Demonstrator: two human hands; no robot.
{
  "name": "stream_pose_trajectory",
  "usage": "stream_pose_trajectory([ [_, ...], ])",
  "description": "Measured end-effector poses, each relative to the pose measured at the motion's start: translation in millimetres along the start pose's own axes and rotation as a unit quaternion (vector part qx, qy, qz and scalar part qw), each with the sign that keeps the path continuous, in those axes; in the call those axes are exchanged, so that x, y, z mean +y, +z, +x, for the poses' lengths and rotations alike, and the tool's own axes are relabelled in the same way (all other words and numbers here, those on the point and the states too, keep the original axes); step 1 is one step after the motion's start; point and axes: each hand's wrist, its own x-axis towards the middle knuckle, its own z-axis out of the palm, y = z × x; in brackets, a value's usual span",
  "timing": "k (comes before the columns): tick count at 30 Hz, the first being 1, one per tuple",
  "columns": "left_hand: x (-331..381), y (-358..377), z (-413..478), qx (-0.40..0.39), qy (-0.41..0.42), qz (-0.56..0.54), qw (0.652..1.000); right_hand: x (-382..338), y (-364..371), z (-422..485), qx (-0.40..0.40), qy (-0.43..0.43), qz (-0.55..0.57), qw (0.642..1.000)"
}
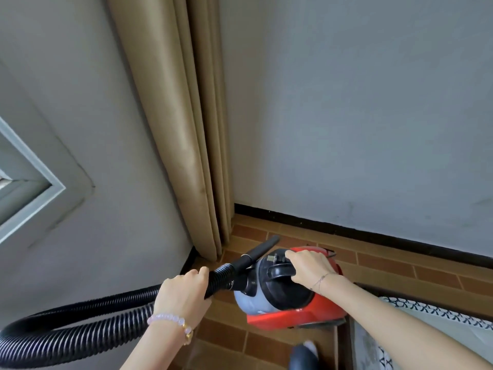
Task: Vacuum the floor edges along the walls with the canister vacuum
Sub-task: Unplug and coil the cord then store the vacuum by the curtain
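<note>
A red and grey canister vacuum (306, 311) hangs just above the brown tiled floor (386, 265) in a room corner. My right hand (309, 265) is shut on its black top handle. My left hand (184, 295) grips the black ribbed hose (80, 324), which loops off to the lower left. A black crevice nozzle (262, 248) points from the hose end toward the corner, near the black skirting (346, 231) of the far wall.
A beige curtain (186, 129) hangs down into the corner and reaches the floor. Grey walls stand left and ahead. A window frame (29, 188) shows at left. A patterned cloth on furniture (426, 316) sits at lower right. My foot (304, 353) is below the vacuum.
</note>
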Motion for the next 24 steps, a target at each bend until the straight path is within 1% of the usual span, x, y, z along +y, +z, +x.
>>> stream_pose_trajectory([
  [4, 30.3, -5.6, 43.8, -0.015, -0.012, 0.007, 1.000, 45.0, 0.3, 35.5, -0.011, -0.019, -0.001, 1.000],
  [10, 92.7, -12.7, 103.2, -0.035, -0.056, -0.011, 0.998, 129.2, 0.0, 85.6, -0.025, -0.070, -0.002, 0.997],
  [15, 145.2, -17.7, 148.4, -0.045, -0.089, -0.024, 0.995, 199.4, -4.3, 122.5, -0.038, -0.100, -0.027, 0.994],
  [20, 184.8, -27.0, 196.0, -0.043, -0.094, -0.053, 0.993, 257.0, -18.3, 157.7, -0.039, -0.108, -0.059, 0.992],
  [24, 207.2, -33.6, 239.2, -0.042, -0.093, -0.068, 0.992, 299.2, -34.7, 183.8, -0.026, -0.098, -0.078, 0.992],
])
